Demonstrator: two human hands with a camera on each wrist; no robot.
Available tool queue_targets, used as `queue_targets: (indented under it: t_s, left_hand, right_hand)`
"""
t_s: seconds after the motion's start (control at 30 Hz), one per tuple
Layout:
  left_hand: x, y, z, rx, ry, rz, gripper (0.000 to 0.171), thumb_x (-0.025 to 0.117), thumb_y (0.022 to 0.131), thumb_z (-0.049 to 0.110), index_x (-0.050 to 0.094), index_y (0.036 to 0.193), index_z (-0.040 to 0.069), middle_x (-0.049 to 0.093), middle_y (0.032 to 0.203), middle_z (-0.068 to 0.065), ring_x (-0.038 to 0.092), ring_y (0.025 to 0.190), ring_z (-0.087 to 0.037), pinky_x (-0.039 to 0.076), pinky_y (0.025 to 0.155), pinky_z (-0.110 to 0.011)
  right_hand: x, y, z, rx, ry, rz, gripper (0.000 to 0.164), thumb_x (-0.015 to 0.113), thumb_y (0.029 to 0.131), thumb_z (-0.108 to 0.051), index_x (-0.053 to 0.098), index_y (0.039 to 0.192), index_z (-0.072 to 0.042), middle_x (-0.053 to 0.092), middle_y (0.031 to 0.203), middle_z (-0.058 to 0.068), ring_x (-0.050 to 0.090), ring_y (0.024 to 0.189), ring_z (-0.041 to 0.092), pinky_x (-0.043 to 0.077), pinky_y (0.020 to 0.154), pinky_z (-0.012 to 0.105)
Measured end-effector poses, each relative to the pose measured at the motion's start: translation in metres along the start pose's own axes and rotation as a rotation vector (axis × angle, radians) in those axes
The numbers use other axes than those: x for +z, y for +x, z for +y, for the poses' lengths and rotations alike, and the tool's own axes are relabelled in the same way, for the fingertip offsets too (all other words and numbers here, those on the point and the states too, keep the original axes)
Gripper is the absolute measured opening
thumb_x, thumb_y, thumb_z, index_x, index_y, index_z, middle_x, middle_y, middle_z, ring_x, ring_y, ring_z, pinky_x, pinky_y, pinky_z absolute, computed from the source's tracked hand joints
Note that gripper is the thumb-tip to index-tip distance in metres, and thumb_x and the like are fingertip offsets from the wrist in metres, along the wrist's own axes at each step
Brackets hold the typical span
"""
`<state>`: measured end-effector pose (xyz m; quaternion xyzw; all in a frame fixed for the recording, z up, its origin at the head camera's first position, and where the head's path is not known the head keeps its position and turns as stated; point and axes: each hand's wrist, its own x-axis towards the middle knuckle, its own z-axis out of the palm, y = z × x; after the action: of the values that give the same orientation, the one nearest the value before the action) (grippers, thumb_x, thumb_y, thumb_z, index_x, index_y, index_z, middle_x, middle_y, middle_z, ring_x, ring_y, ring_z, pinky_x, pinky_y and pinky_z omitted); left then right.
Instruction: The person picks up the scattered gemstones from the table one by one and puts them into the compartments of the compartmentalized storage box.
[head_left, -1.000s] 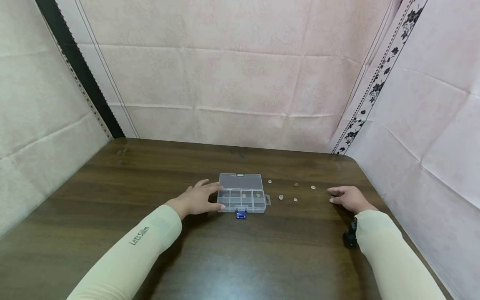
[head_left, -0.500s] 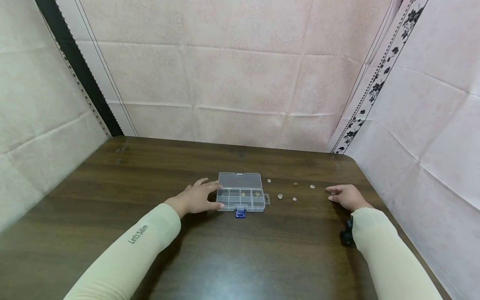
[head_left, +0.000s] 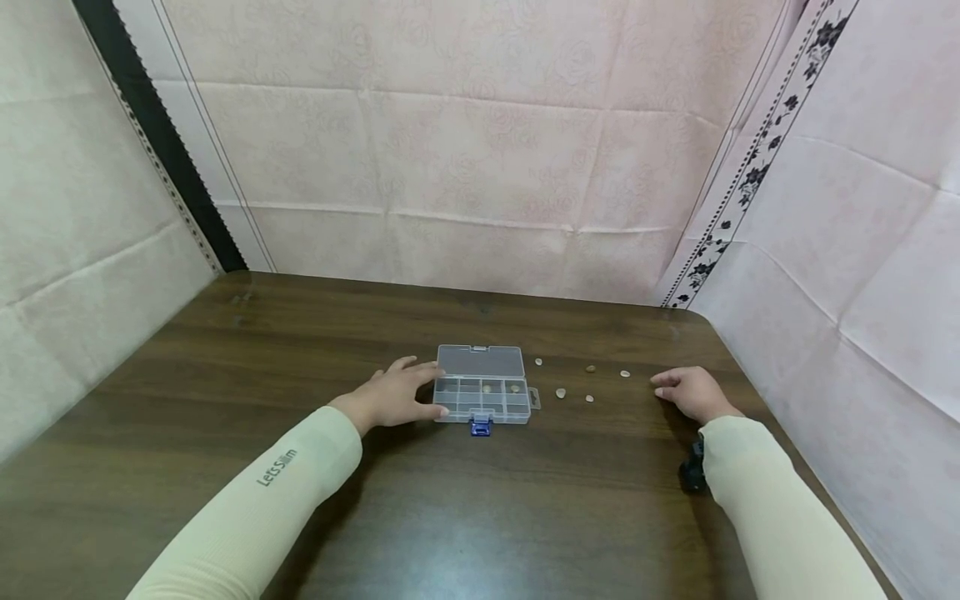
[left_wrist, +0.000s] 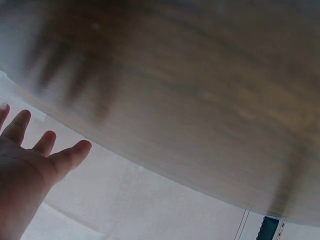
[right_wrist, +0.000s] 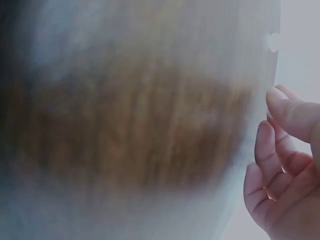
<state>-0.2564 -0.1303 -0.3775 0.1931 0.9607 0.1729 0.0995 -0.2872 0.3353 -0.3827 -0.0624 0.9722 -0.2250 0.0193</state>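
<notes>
A clear plastic compartment box [head_left: 480, 400] stands on the table with its lid [head_left: 480, 362] folded back and a blue latch at the front. Several small pale pebbles lie in its cells. My left hand [head_left: 390, 400] rests at the box's left side, thumb at the front corner and fingers spread; the left wrist view shows these fingers [left_wrist: 67, 159] extended. To the right, my right hand [head_left: 693, 393] is low over the table, thumb and forefinger together. In the right wrist view a tiny pale edge of a pebble [right_wrist: 269, 115] shows at the pinching fingertips, mostly hidden.
Between box and right hand lie loose pebbles: a pale one [head_left: 626, 374], a brownish one [head_left: 591, 368] and several others, such as a larger pale pebble [head_left: 561, 393]. Cloth walls [head_left: 480, 167] enclose the back and sides of the brown wooden table [head_left: 480, 517].
My right thumb and forefinger have drawn together from a small gap, and that hand has shifted slightly. The left hand and the box keep their places.
</notes>
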Motion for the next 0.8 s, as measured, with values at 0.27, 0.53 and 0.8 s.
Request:
queue_targets:
  t_s: [0.27, 0.53, 0.8]
  left_hand:
    - [0.000, -0.001, 0.000, 0.003, 0.001, 0.000, 0.074, 0.061, 0.088, 0.056, 0.041, 0.148, 0.019, 0.031, 0.156, -0.006, 0.016, 0.145, -0.036, 0.016, 0.105, -0.072]
    - [-0.002, -0.001, 0.002, -0.003, 0.001, -0.005, 0.073, 0.061, 0.088, 0.056, 0.041, 0.148, 0.020, 0.031, 0.157, -0.004, 0.015, 0.146, -0.035, 0.015, 0.106, -0.071]
    - [-0.001, -0.001, 0.002, -0.005, 0.004, 0.002, 0.073, 0.062, 0.088, 0.056, 0.041, 0.148, 0.020, 0.032, 0.156, -0.004, 0.016, 0.146, -0.035, 0.016, 0.106, -0.071]
  right_hand:
    - [-0.001, -0.001, -0.010, -0.020, 0.001, 0.050, 0.021, 0.059, 0.094, -0.007, 0.069, 0.108, 0.006, 0.063, 0.117, 0.029, 0.058, 0.108, 0.044, 0.047, 0.087, 0.053]
    - [0.001, 0.002, -0.019, -0.061, -0.054, 0.088, 0.020, 0.060, 0.094, -0.007, 0.070, 0.107, 0.005, 0.063, 0.117, 0.027, 0.057, 0.108, 0.044, 0.046, 0.087, 0.054]
    - [0.004, 0.005, -0.035, -0.135, -0.093, 0.153, 0.017, 0.061, 0.092, -0.002, 0.072, 0.103, 0.004, 0.063, 0.112, 0.025, 0.057, 0.106, 0.042, 0.046, 0.087, 0.055]
